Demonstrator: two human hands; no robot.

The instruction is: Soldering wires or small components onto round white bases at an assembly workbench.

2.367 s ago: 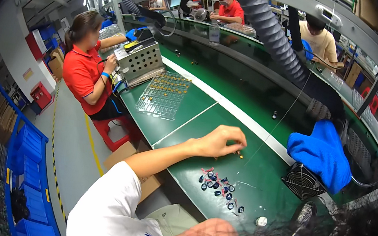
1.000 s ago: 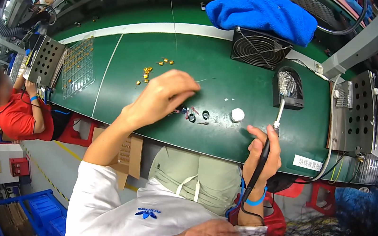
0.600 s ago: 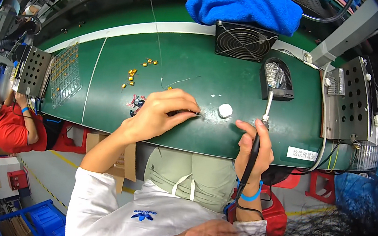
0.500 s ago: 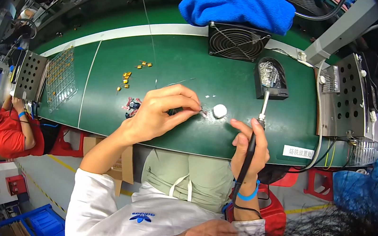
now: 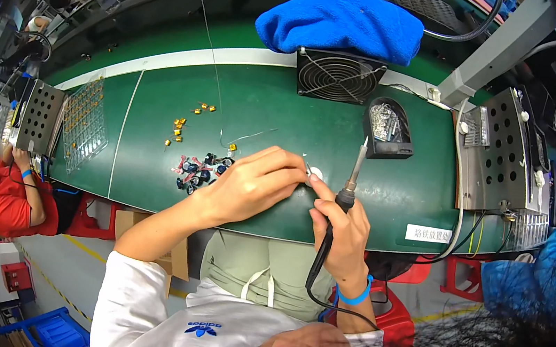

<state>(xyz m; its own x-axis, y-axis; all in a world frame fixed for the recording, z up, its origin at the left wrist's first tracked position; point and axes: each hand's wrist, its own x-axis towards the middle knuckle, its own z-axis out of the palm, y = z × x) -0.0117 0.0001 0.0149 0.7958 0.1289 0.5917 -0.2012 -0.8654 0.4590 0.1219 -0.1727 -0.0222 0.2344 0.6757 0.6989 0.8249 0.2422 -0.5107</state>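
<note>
Nearer us than the black fan (image 5: pixel 339 78), we are holding our left hand (image 5: pixel 255 183) with thumb and index tips pressed together, anything between too small to tell, and our right hand (image 5: pixel 343 235) curled around a tilted soldering iron (image 5: pixel 353 176), index extended toward the left fingertips. Around the fan we are listing: blue cloth (image 5: pixel 344 17), at its top; black holder (image 5: pixel 393 149), right and nearer; white cap (image 5: pixel 316 173), nearer, partly blocked by our fingers; yellow components (image 5: pixel 180 122) and dark rings (image 5: pixel 204 175), left and nearer.
</note>
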